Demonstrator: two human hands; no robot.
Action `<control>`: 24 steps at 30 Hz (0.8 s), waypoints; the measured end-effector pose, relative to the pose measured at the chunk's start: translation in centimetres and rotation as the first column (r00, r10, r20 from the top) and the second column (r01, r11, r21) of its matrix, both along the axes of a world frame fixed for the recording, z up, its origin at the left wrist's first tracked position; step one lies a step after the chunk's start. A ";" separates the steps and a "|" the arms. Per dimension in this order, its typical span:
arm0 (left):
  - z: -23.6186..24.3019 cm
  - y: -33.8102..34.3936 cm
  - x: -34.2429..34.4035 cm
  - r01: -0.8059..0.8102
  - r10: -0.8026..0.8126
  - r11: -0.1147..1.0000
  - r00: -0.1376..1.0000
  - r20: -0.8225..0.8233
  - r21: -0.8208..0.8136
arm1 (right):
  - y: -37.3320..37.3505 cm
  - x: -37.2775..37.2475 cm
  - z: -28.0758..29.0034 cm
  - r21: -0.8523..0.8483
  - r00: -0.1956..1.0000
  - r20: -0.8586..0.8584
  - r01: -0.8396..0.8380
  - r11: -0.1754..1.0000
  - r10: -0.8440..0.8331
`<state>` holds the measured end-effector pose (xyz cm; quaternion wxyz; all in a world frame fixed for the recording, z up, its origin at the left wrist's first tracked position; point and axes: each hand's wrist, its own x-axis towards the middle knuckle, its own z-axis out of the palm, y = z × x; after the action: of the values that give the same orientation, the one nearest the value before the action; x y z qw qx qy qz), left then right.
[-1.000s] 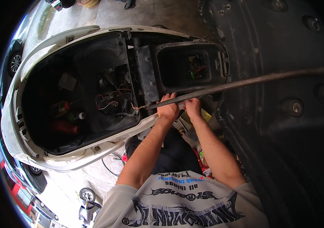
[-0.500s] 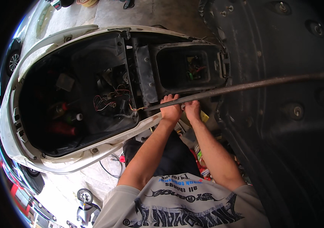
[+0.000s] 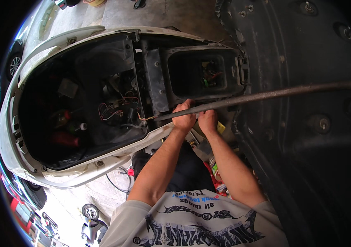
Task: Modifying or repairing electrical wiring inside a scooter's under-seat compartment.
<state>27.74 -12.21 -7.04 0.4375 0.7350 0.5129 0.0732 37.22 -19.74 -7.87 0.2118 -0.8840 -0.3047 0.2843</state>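
A white scooter body lies open, with a large black storage cavity on the left and a smaller compartment beside it. Thin loose wires show in the big cavity. A long dark bar crosses from the right, its tip by the wires. My left hand is closed at the lower edge of the small compartment, partly behind the bar. My right hand is closed just right of it, beneath the bar. What either hand grips is hidden.
A large black molded panel with bolts fills the right. Below my hands are assorted items and a hose. A small wheeled vehicle stands at lower left, a car wheel shows at far left, and objects lie along the top.
My hands have shifted slightly, with the left fingers curling more. The bar sits a little lower over the black panel, and the whole view has shifted slightly.
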 end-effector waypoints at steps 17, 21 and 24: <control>-0.5 0.2 -0.3 -0.021 0.029 0.996 0.996 0.084 -0.086 | 0.4 1.1 -0.4 0.062 0.965 0.149 -0.228 0.972 0.217; 0.0 0.5 -0.1 -0.040 0.053 0.988 0.995 0.087 -0.151 | 0.2 1.2 -0.8 0.057 0.959 0.176 -0.238 0.970 0.224; 0.1 0.5 -0.2 -0.037 0.053 0.987 0.993 0.102 -0.155 | 0.3 1.2 -1.3 0.050 0.932 0.249 -0.285 0.957 0.265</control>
<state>27.53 -11.66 -6.95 0.5173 0.6826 0.5096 0.0821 38.38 -19.48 -9.16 0.1690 -0.8506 -0.4607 0.1889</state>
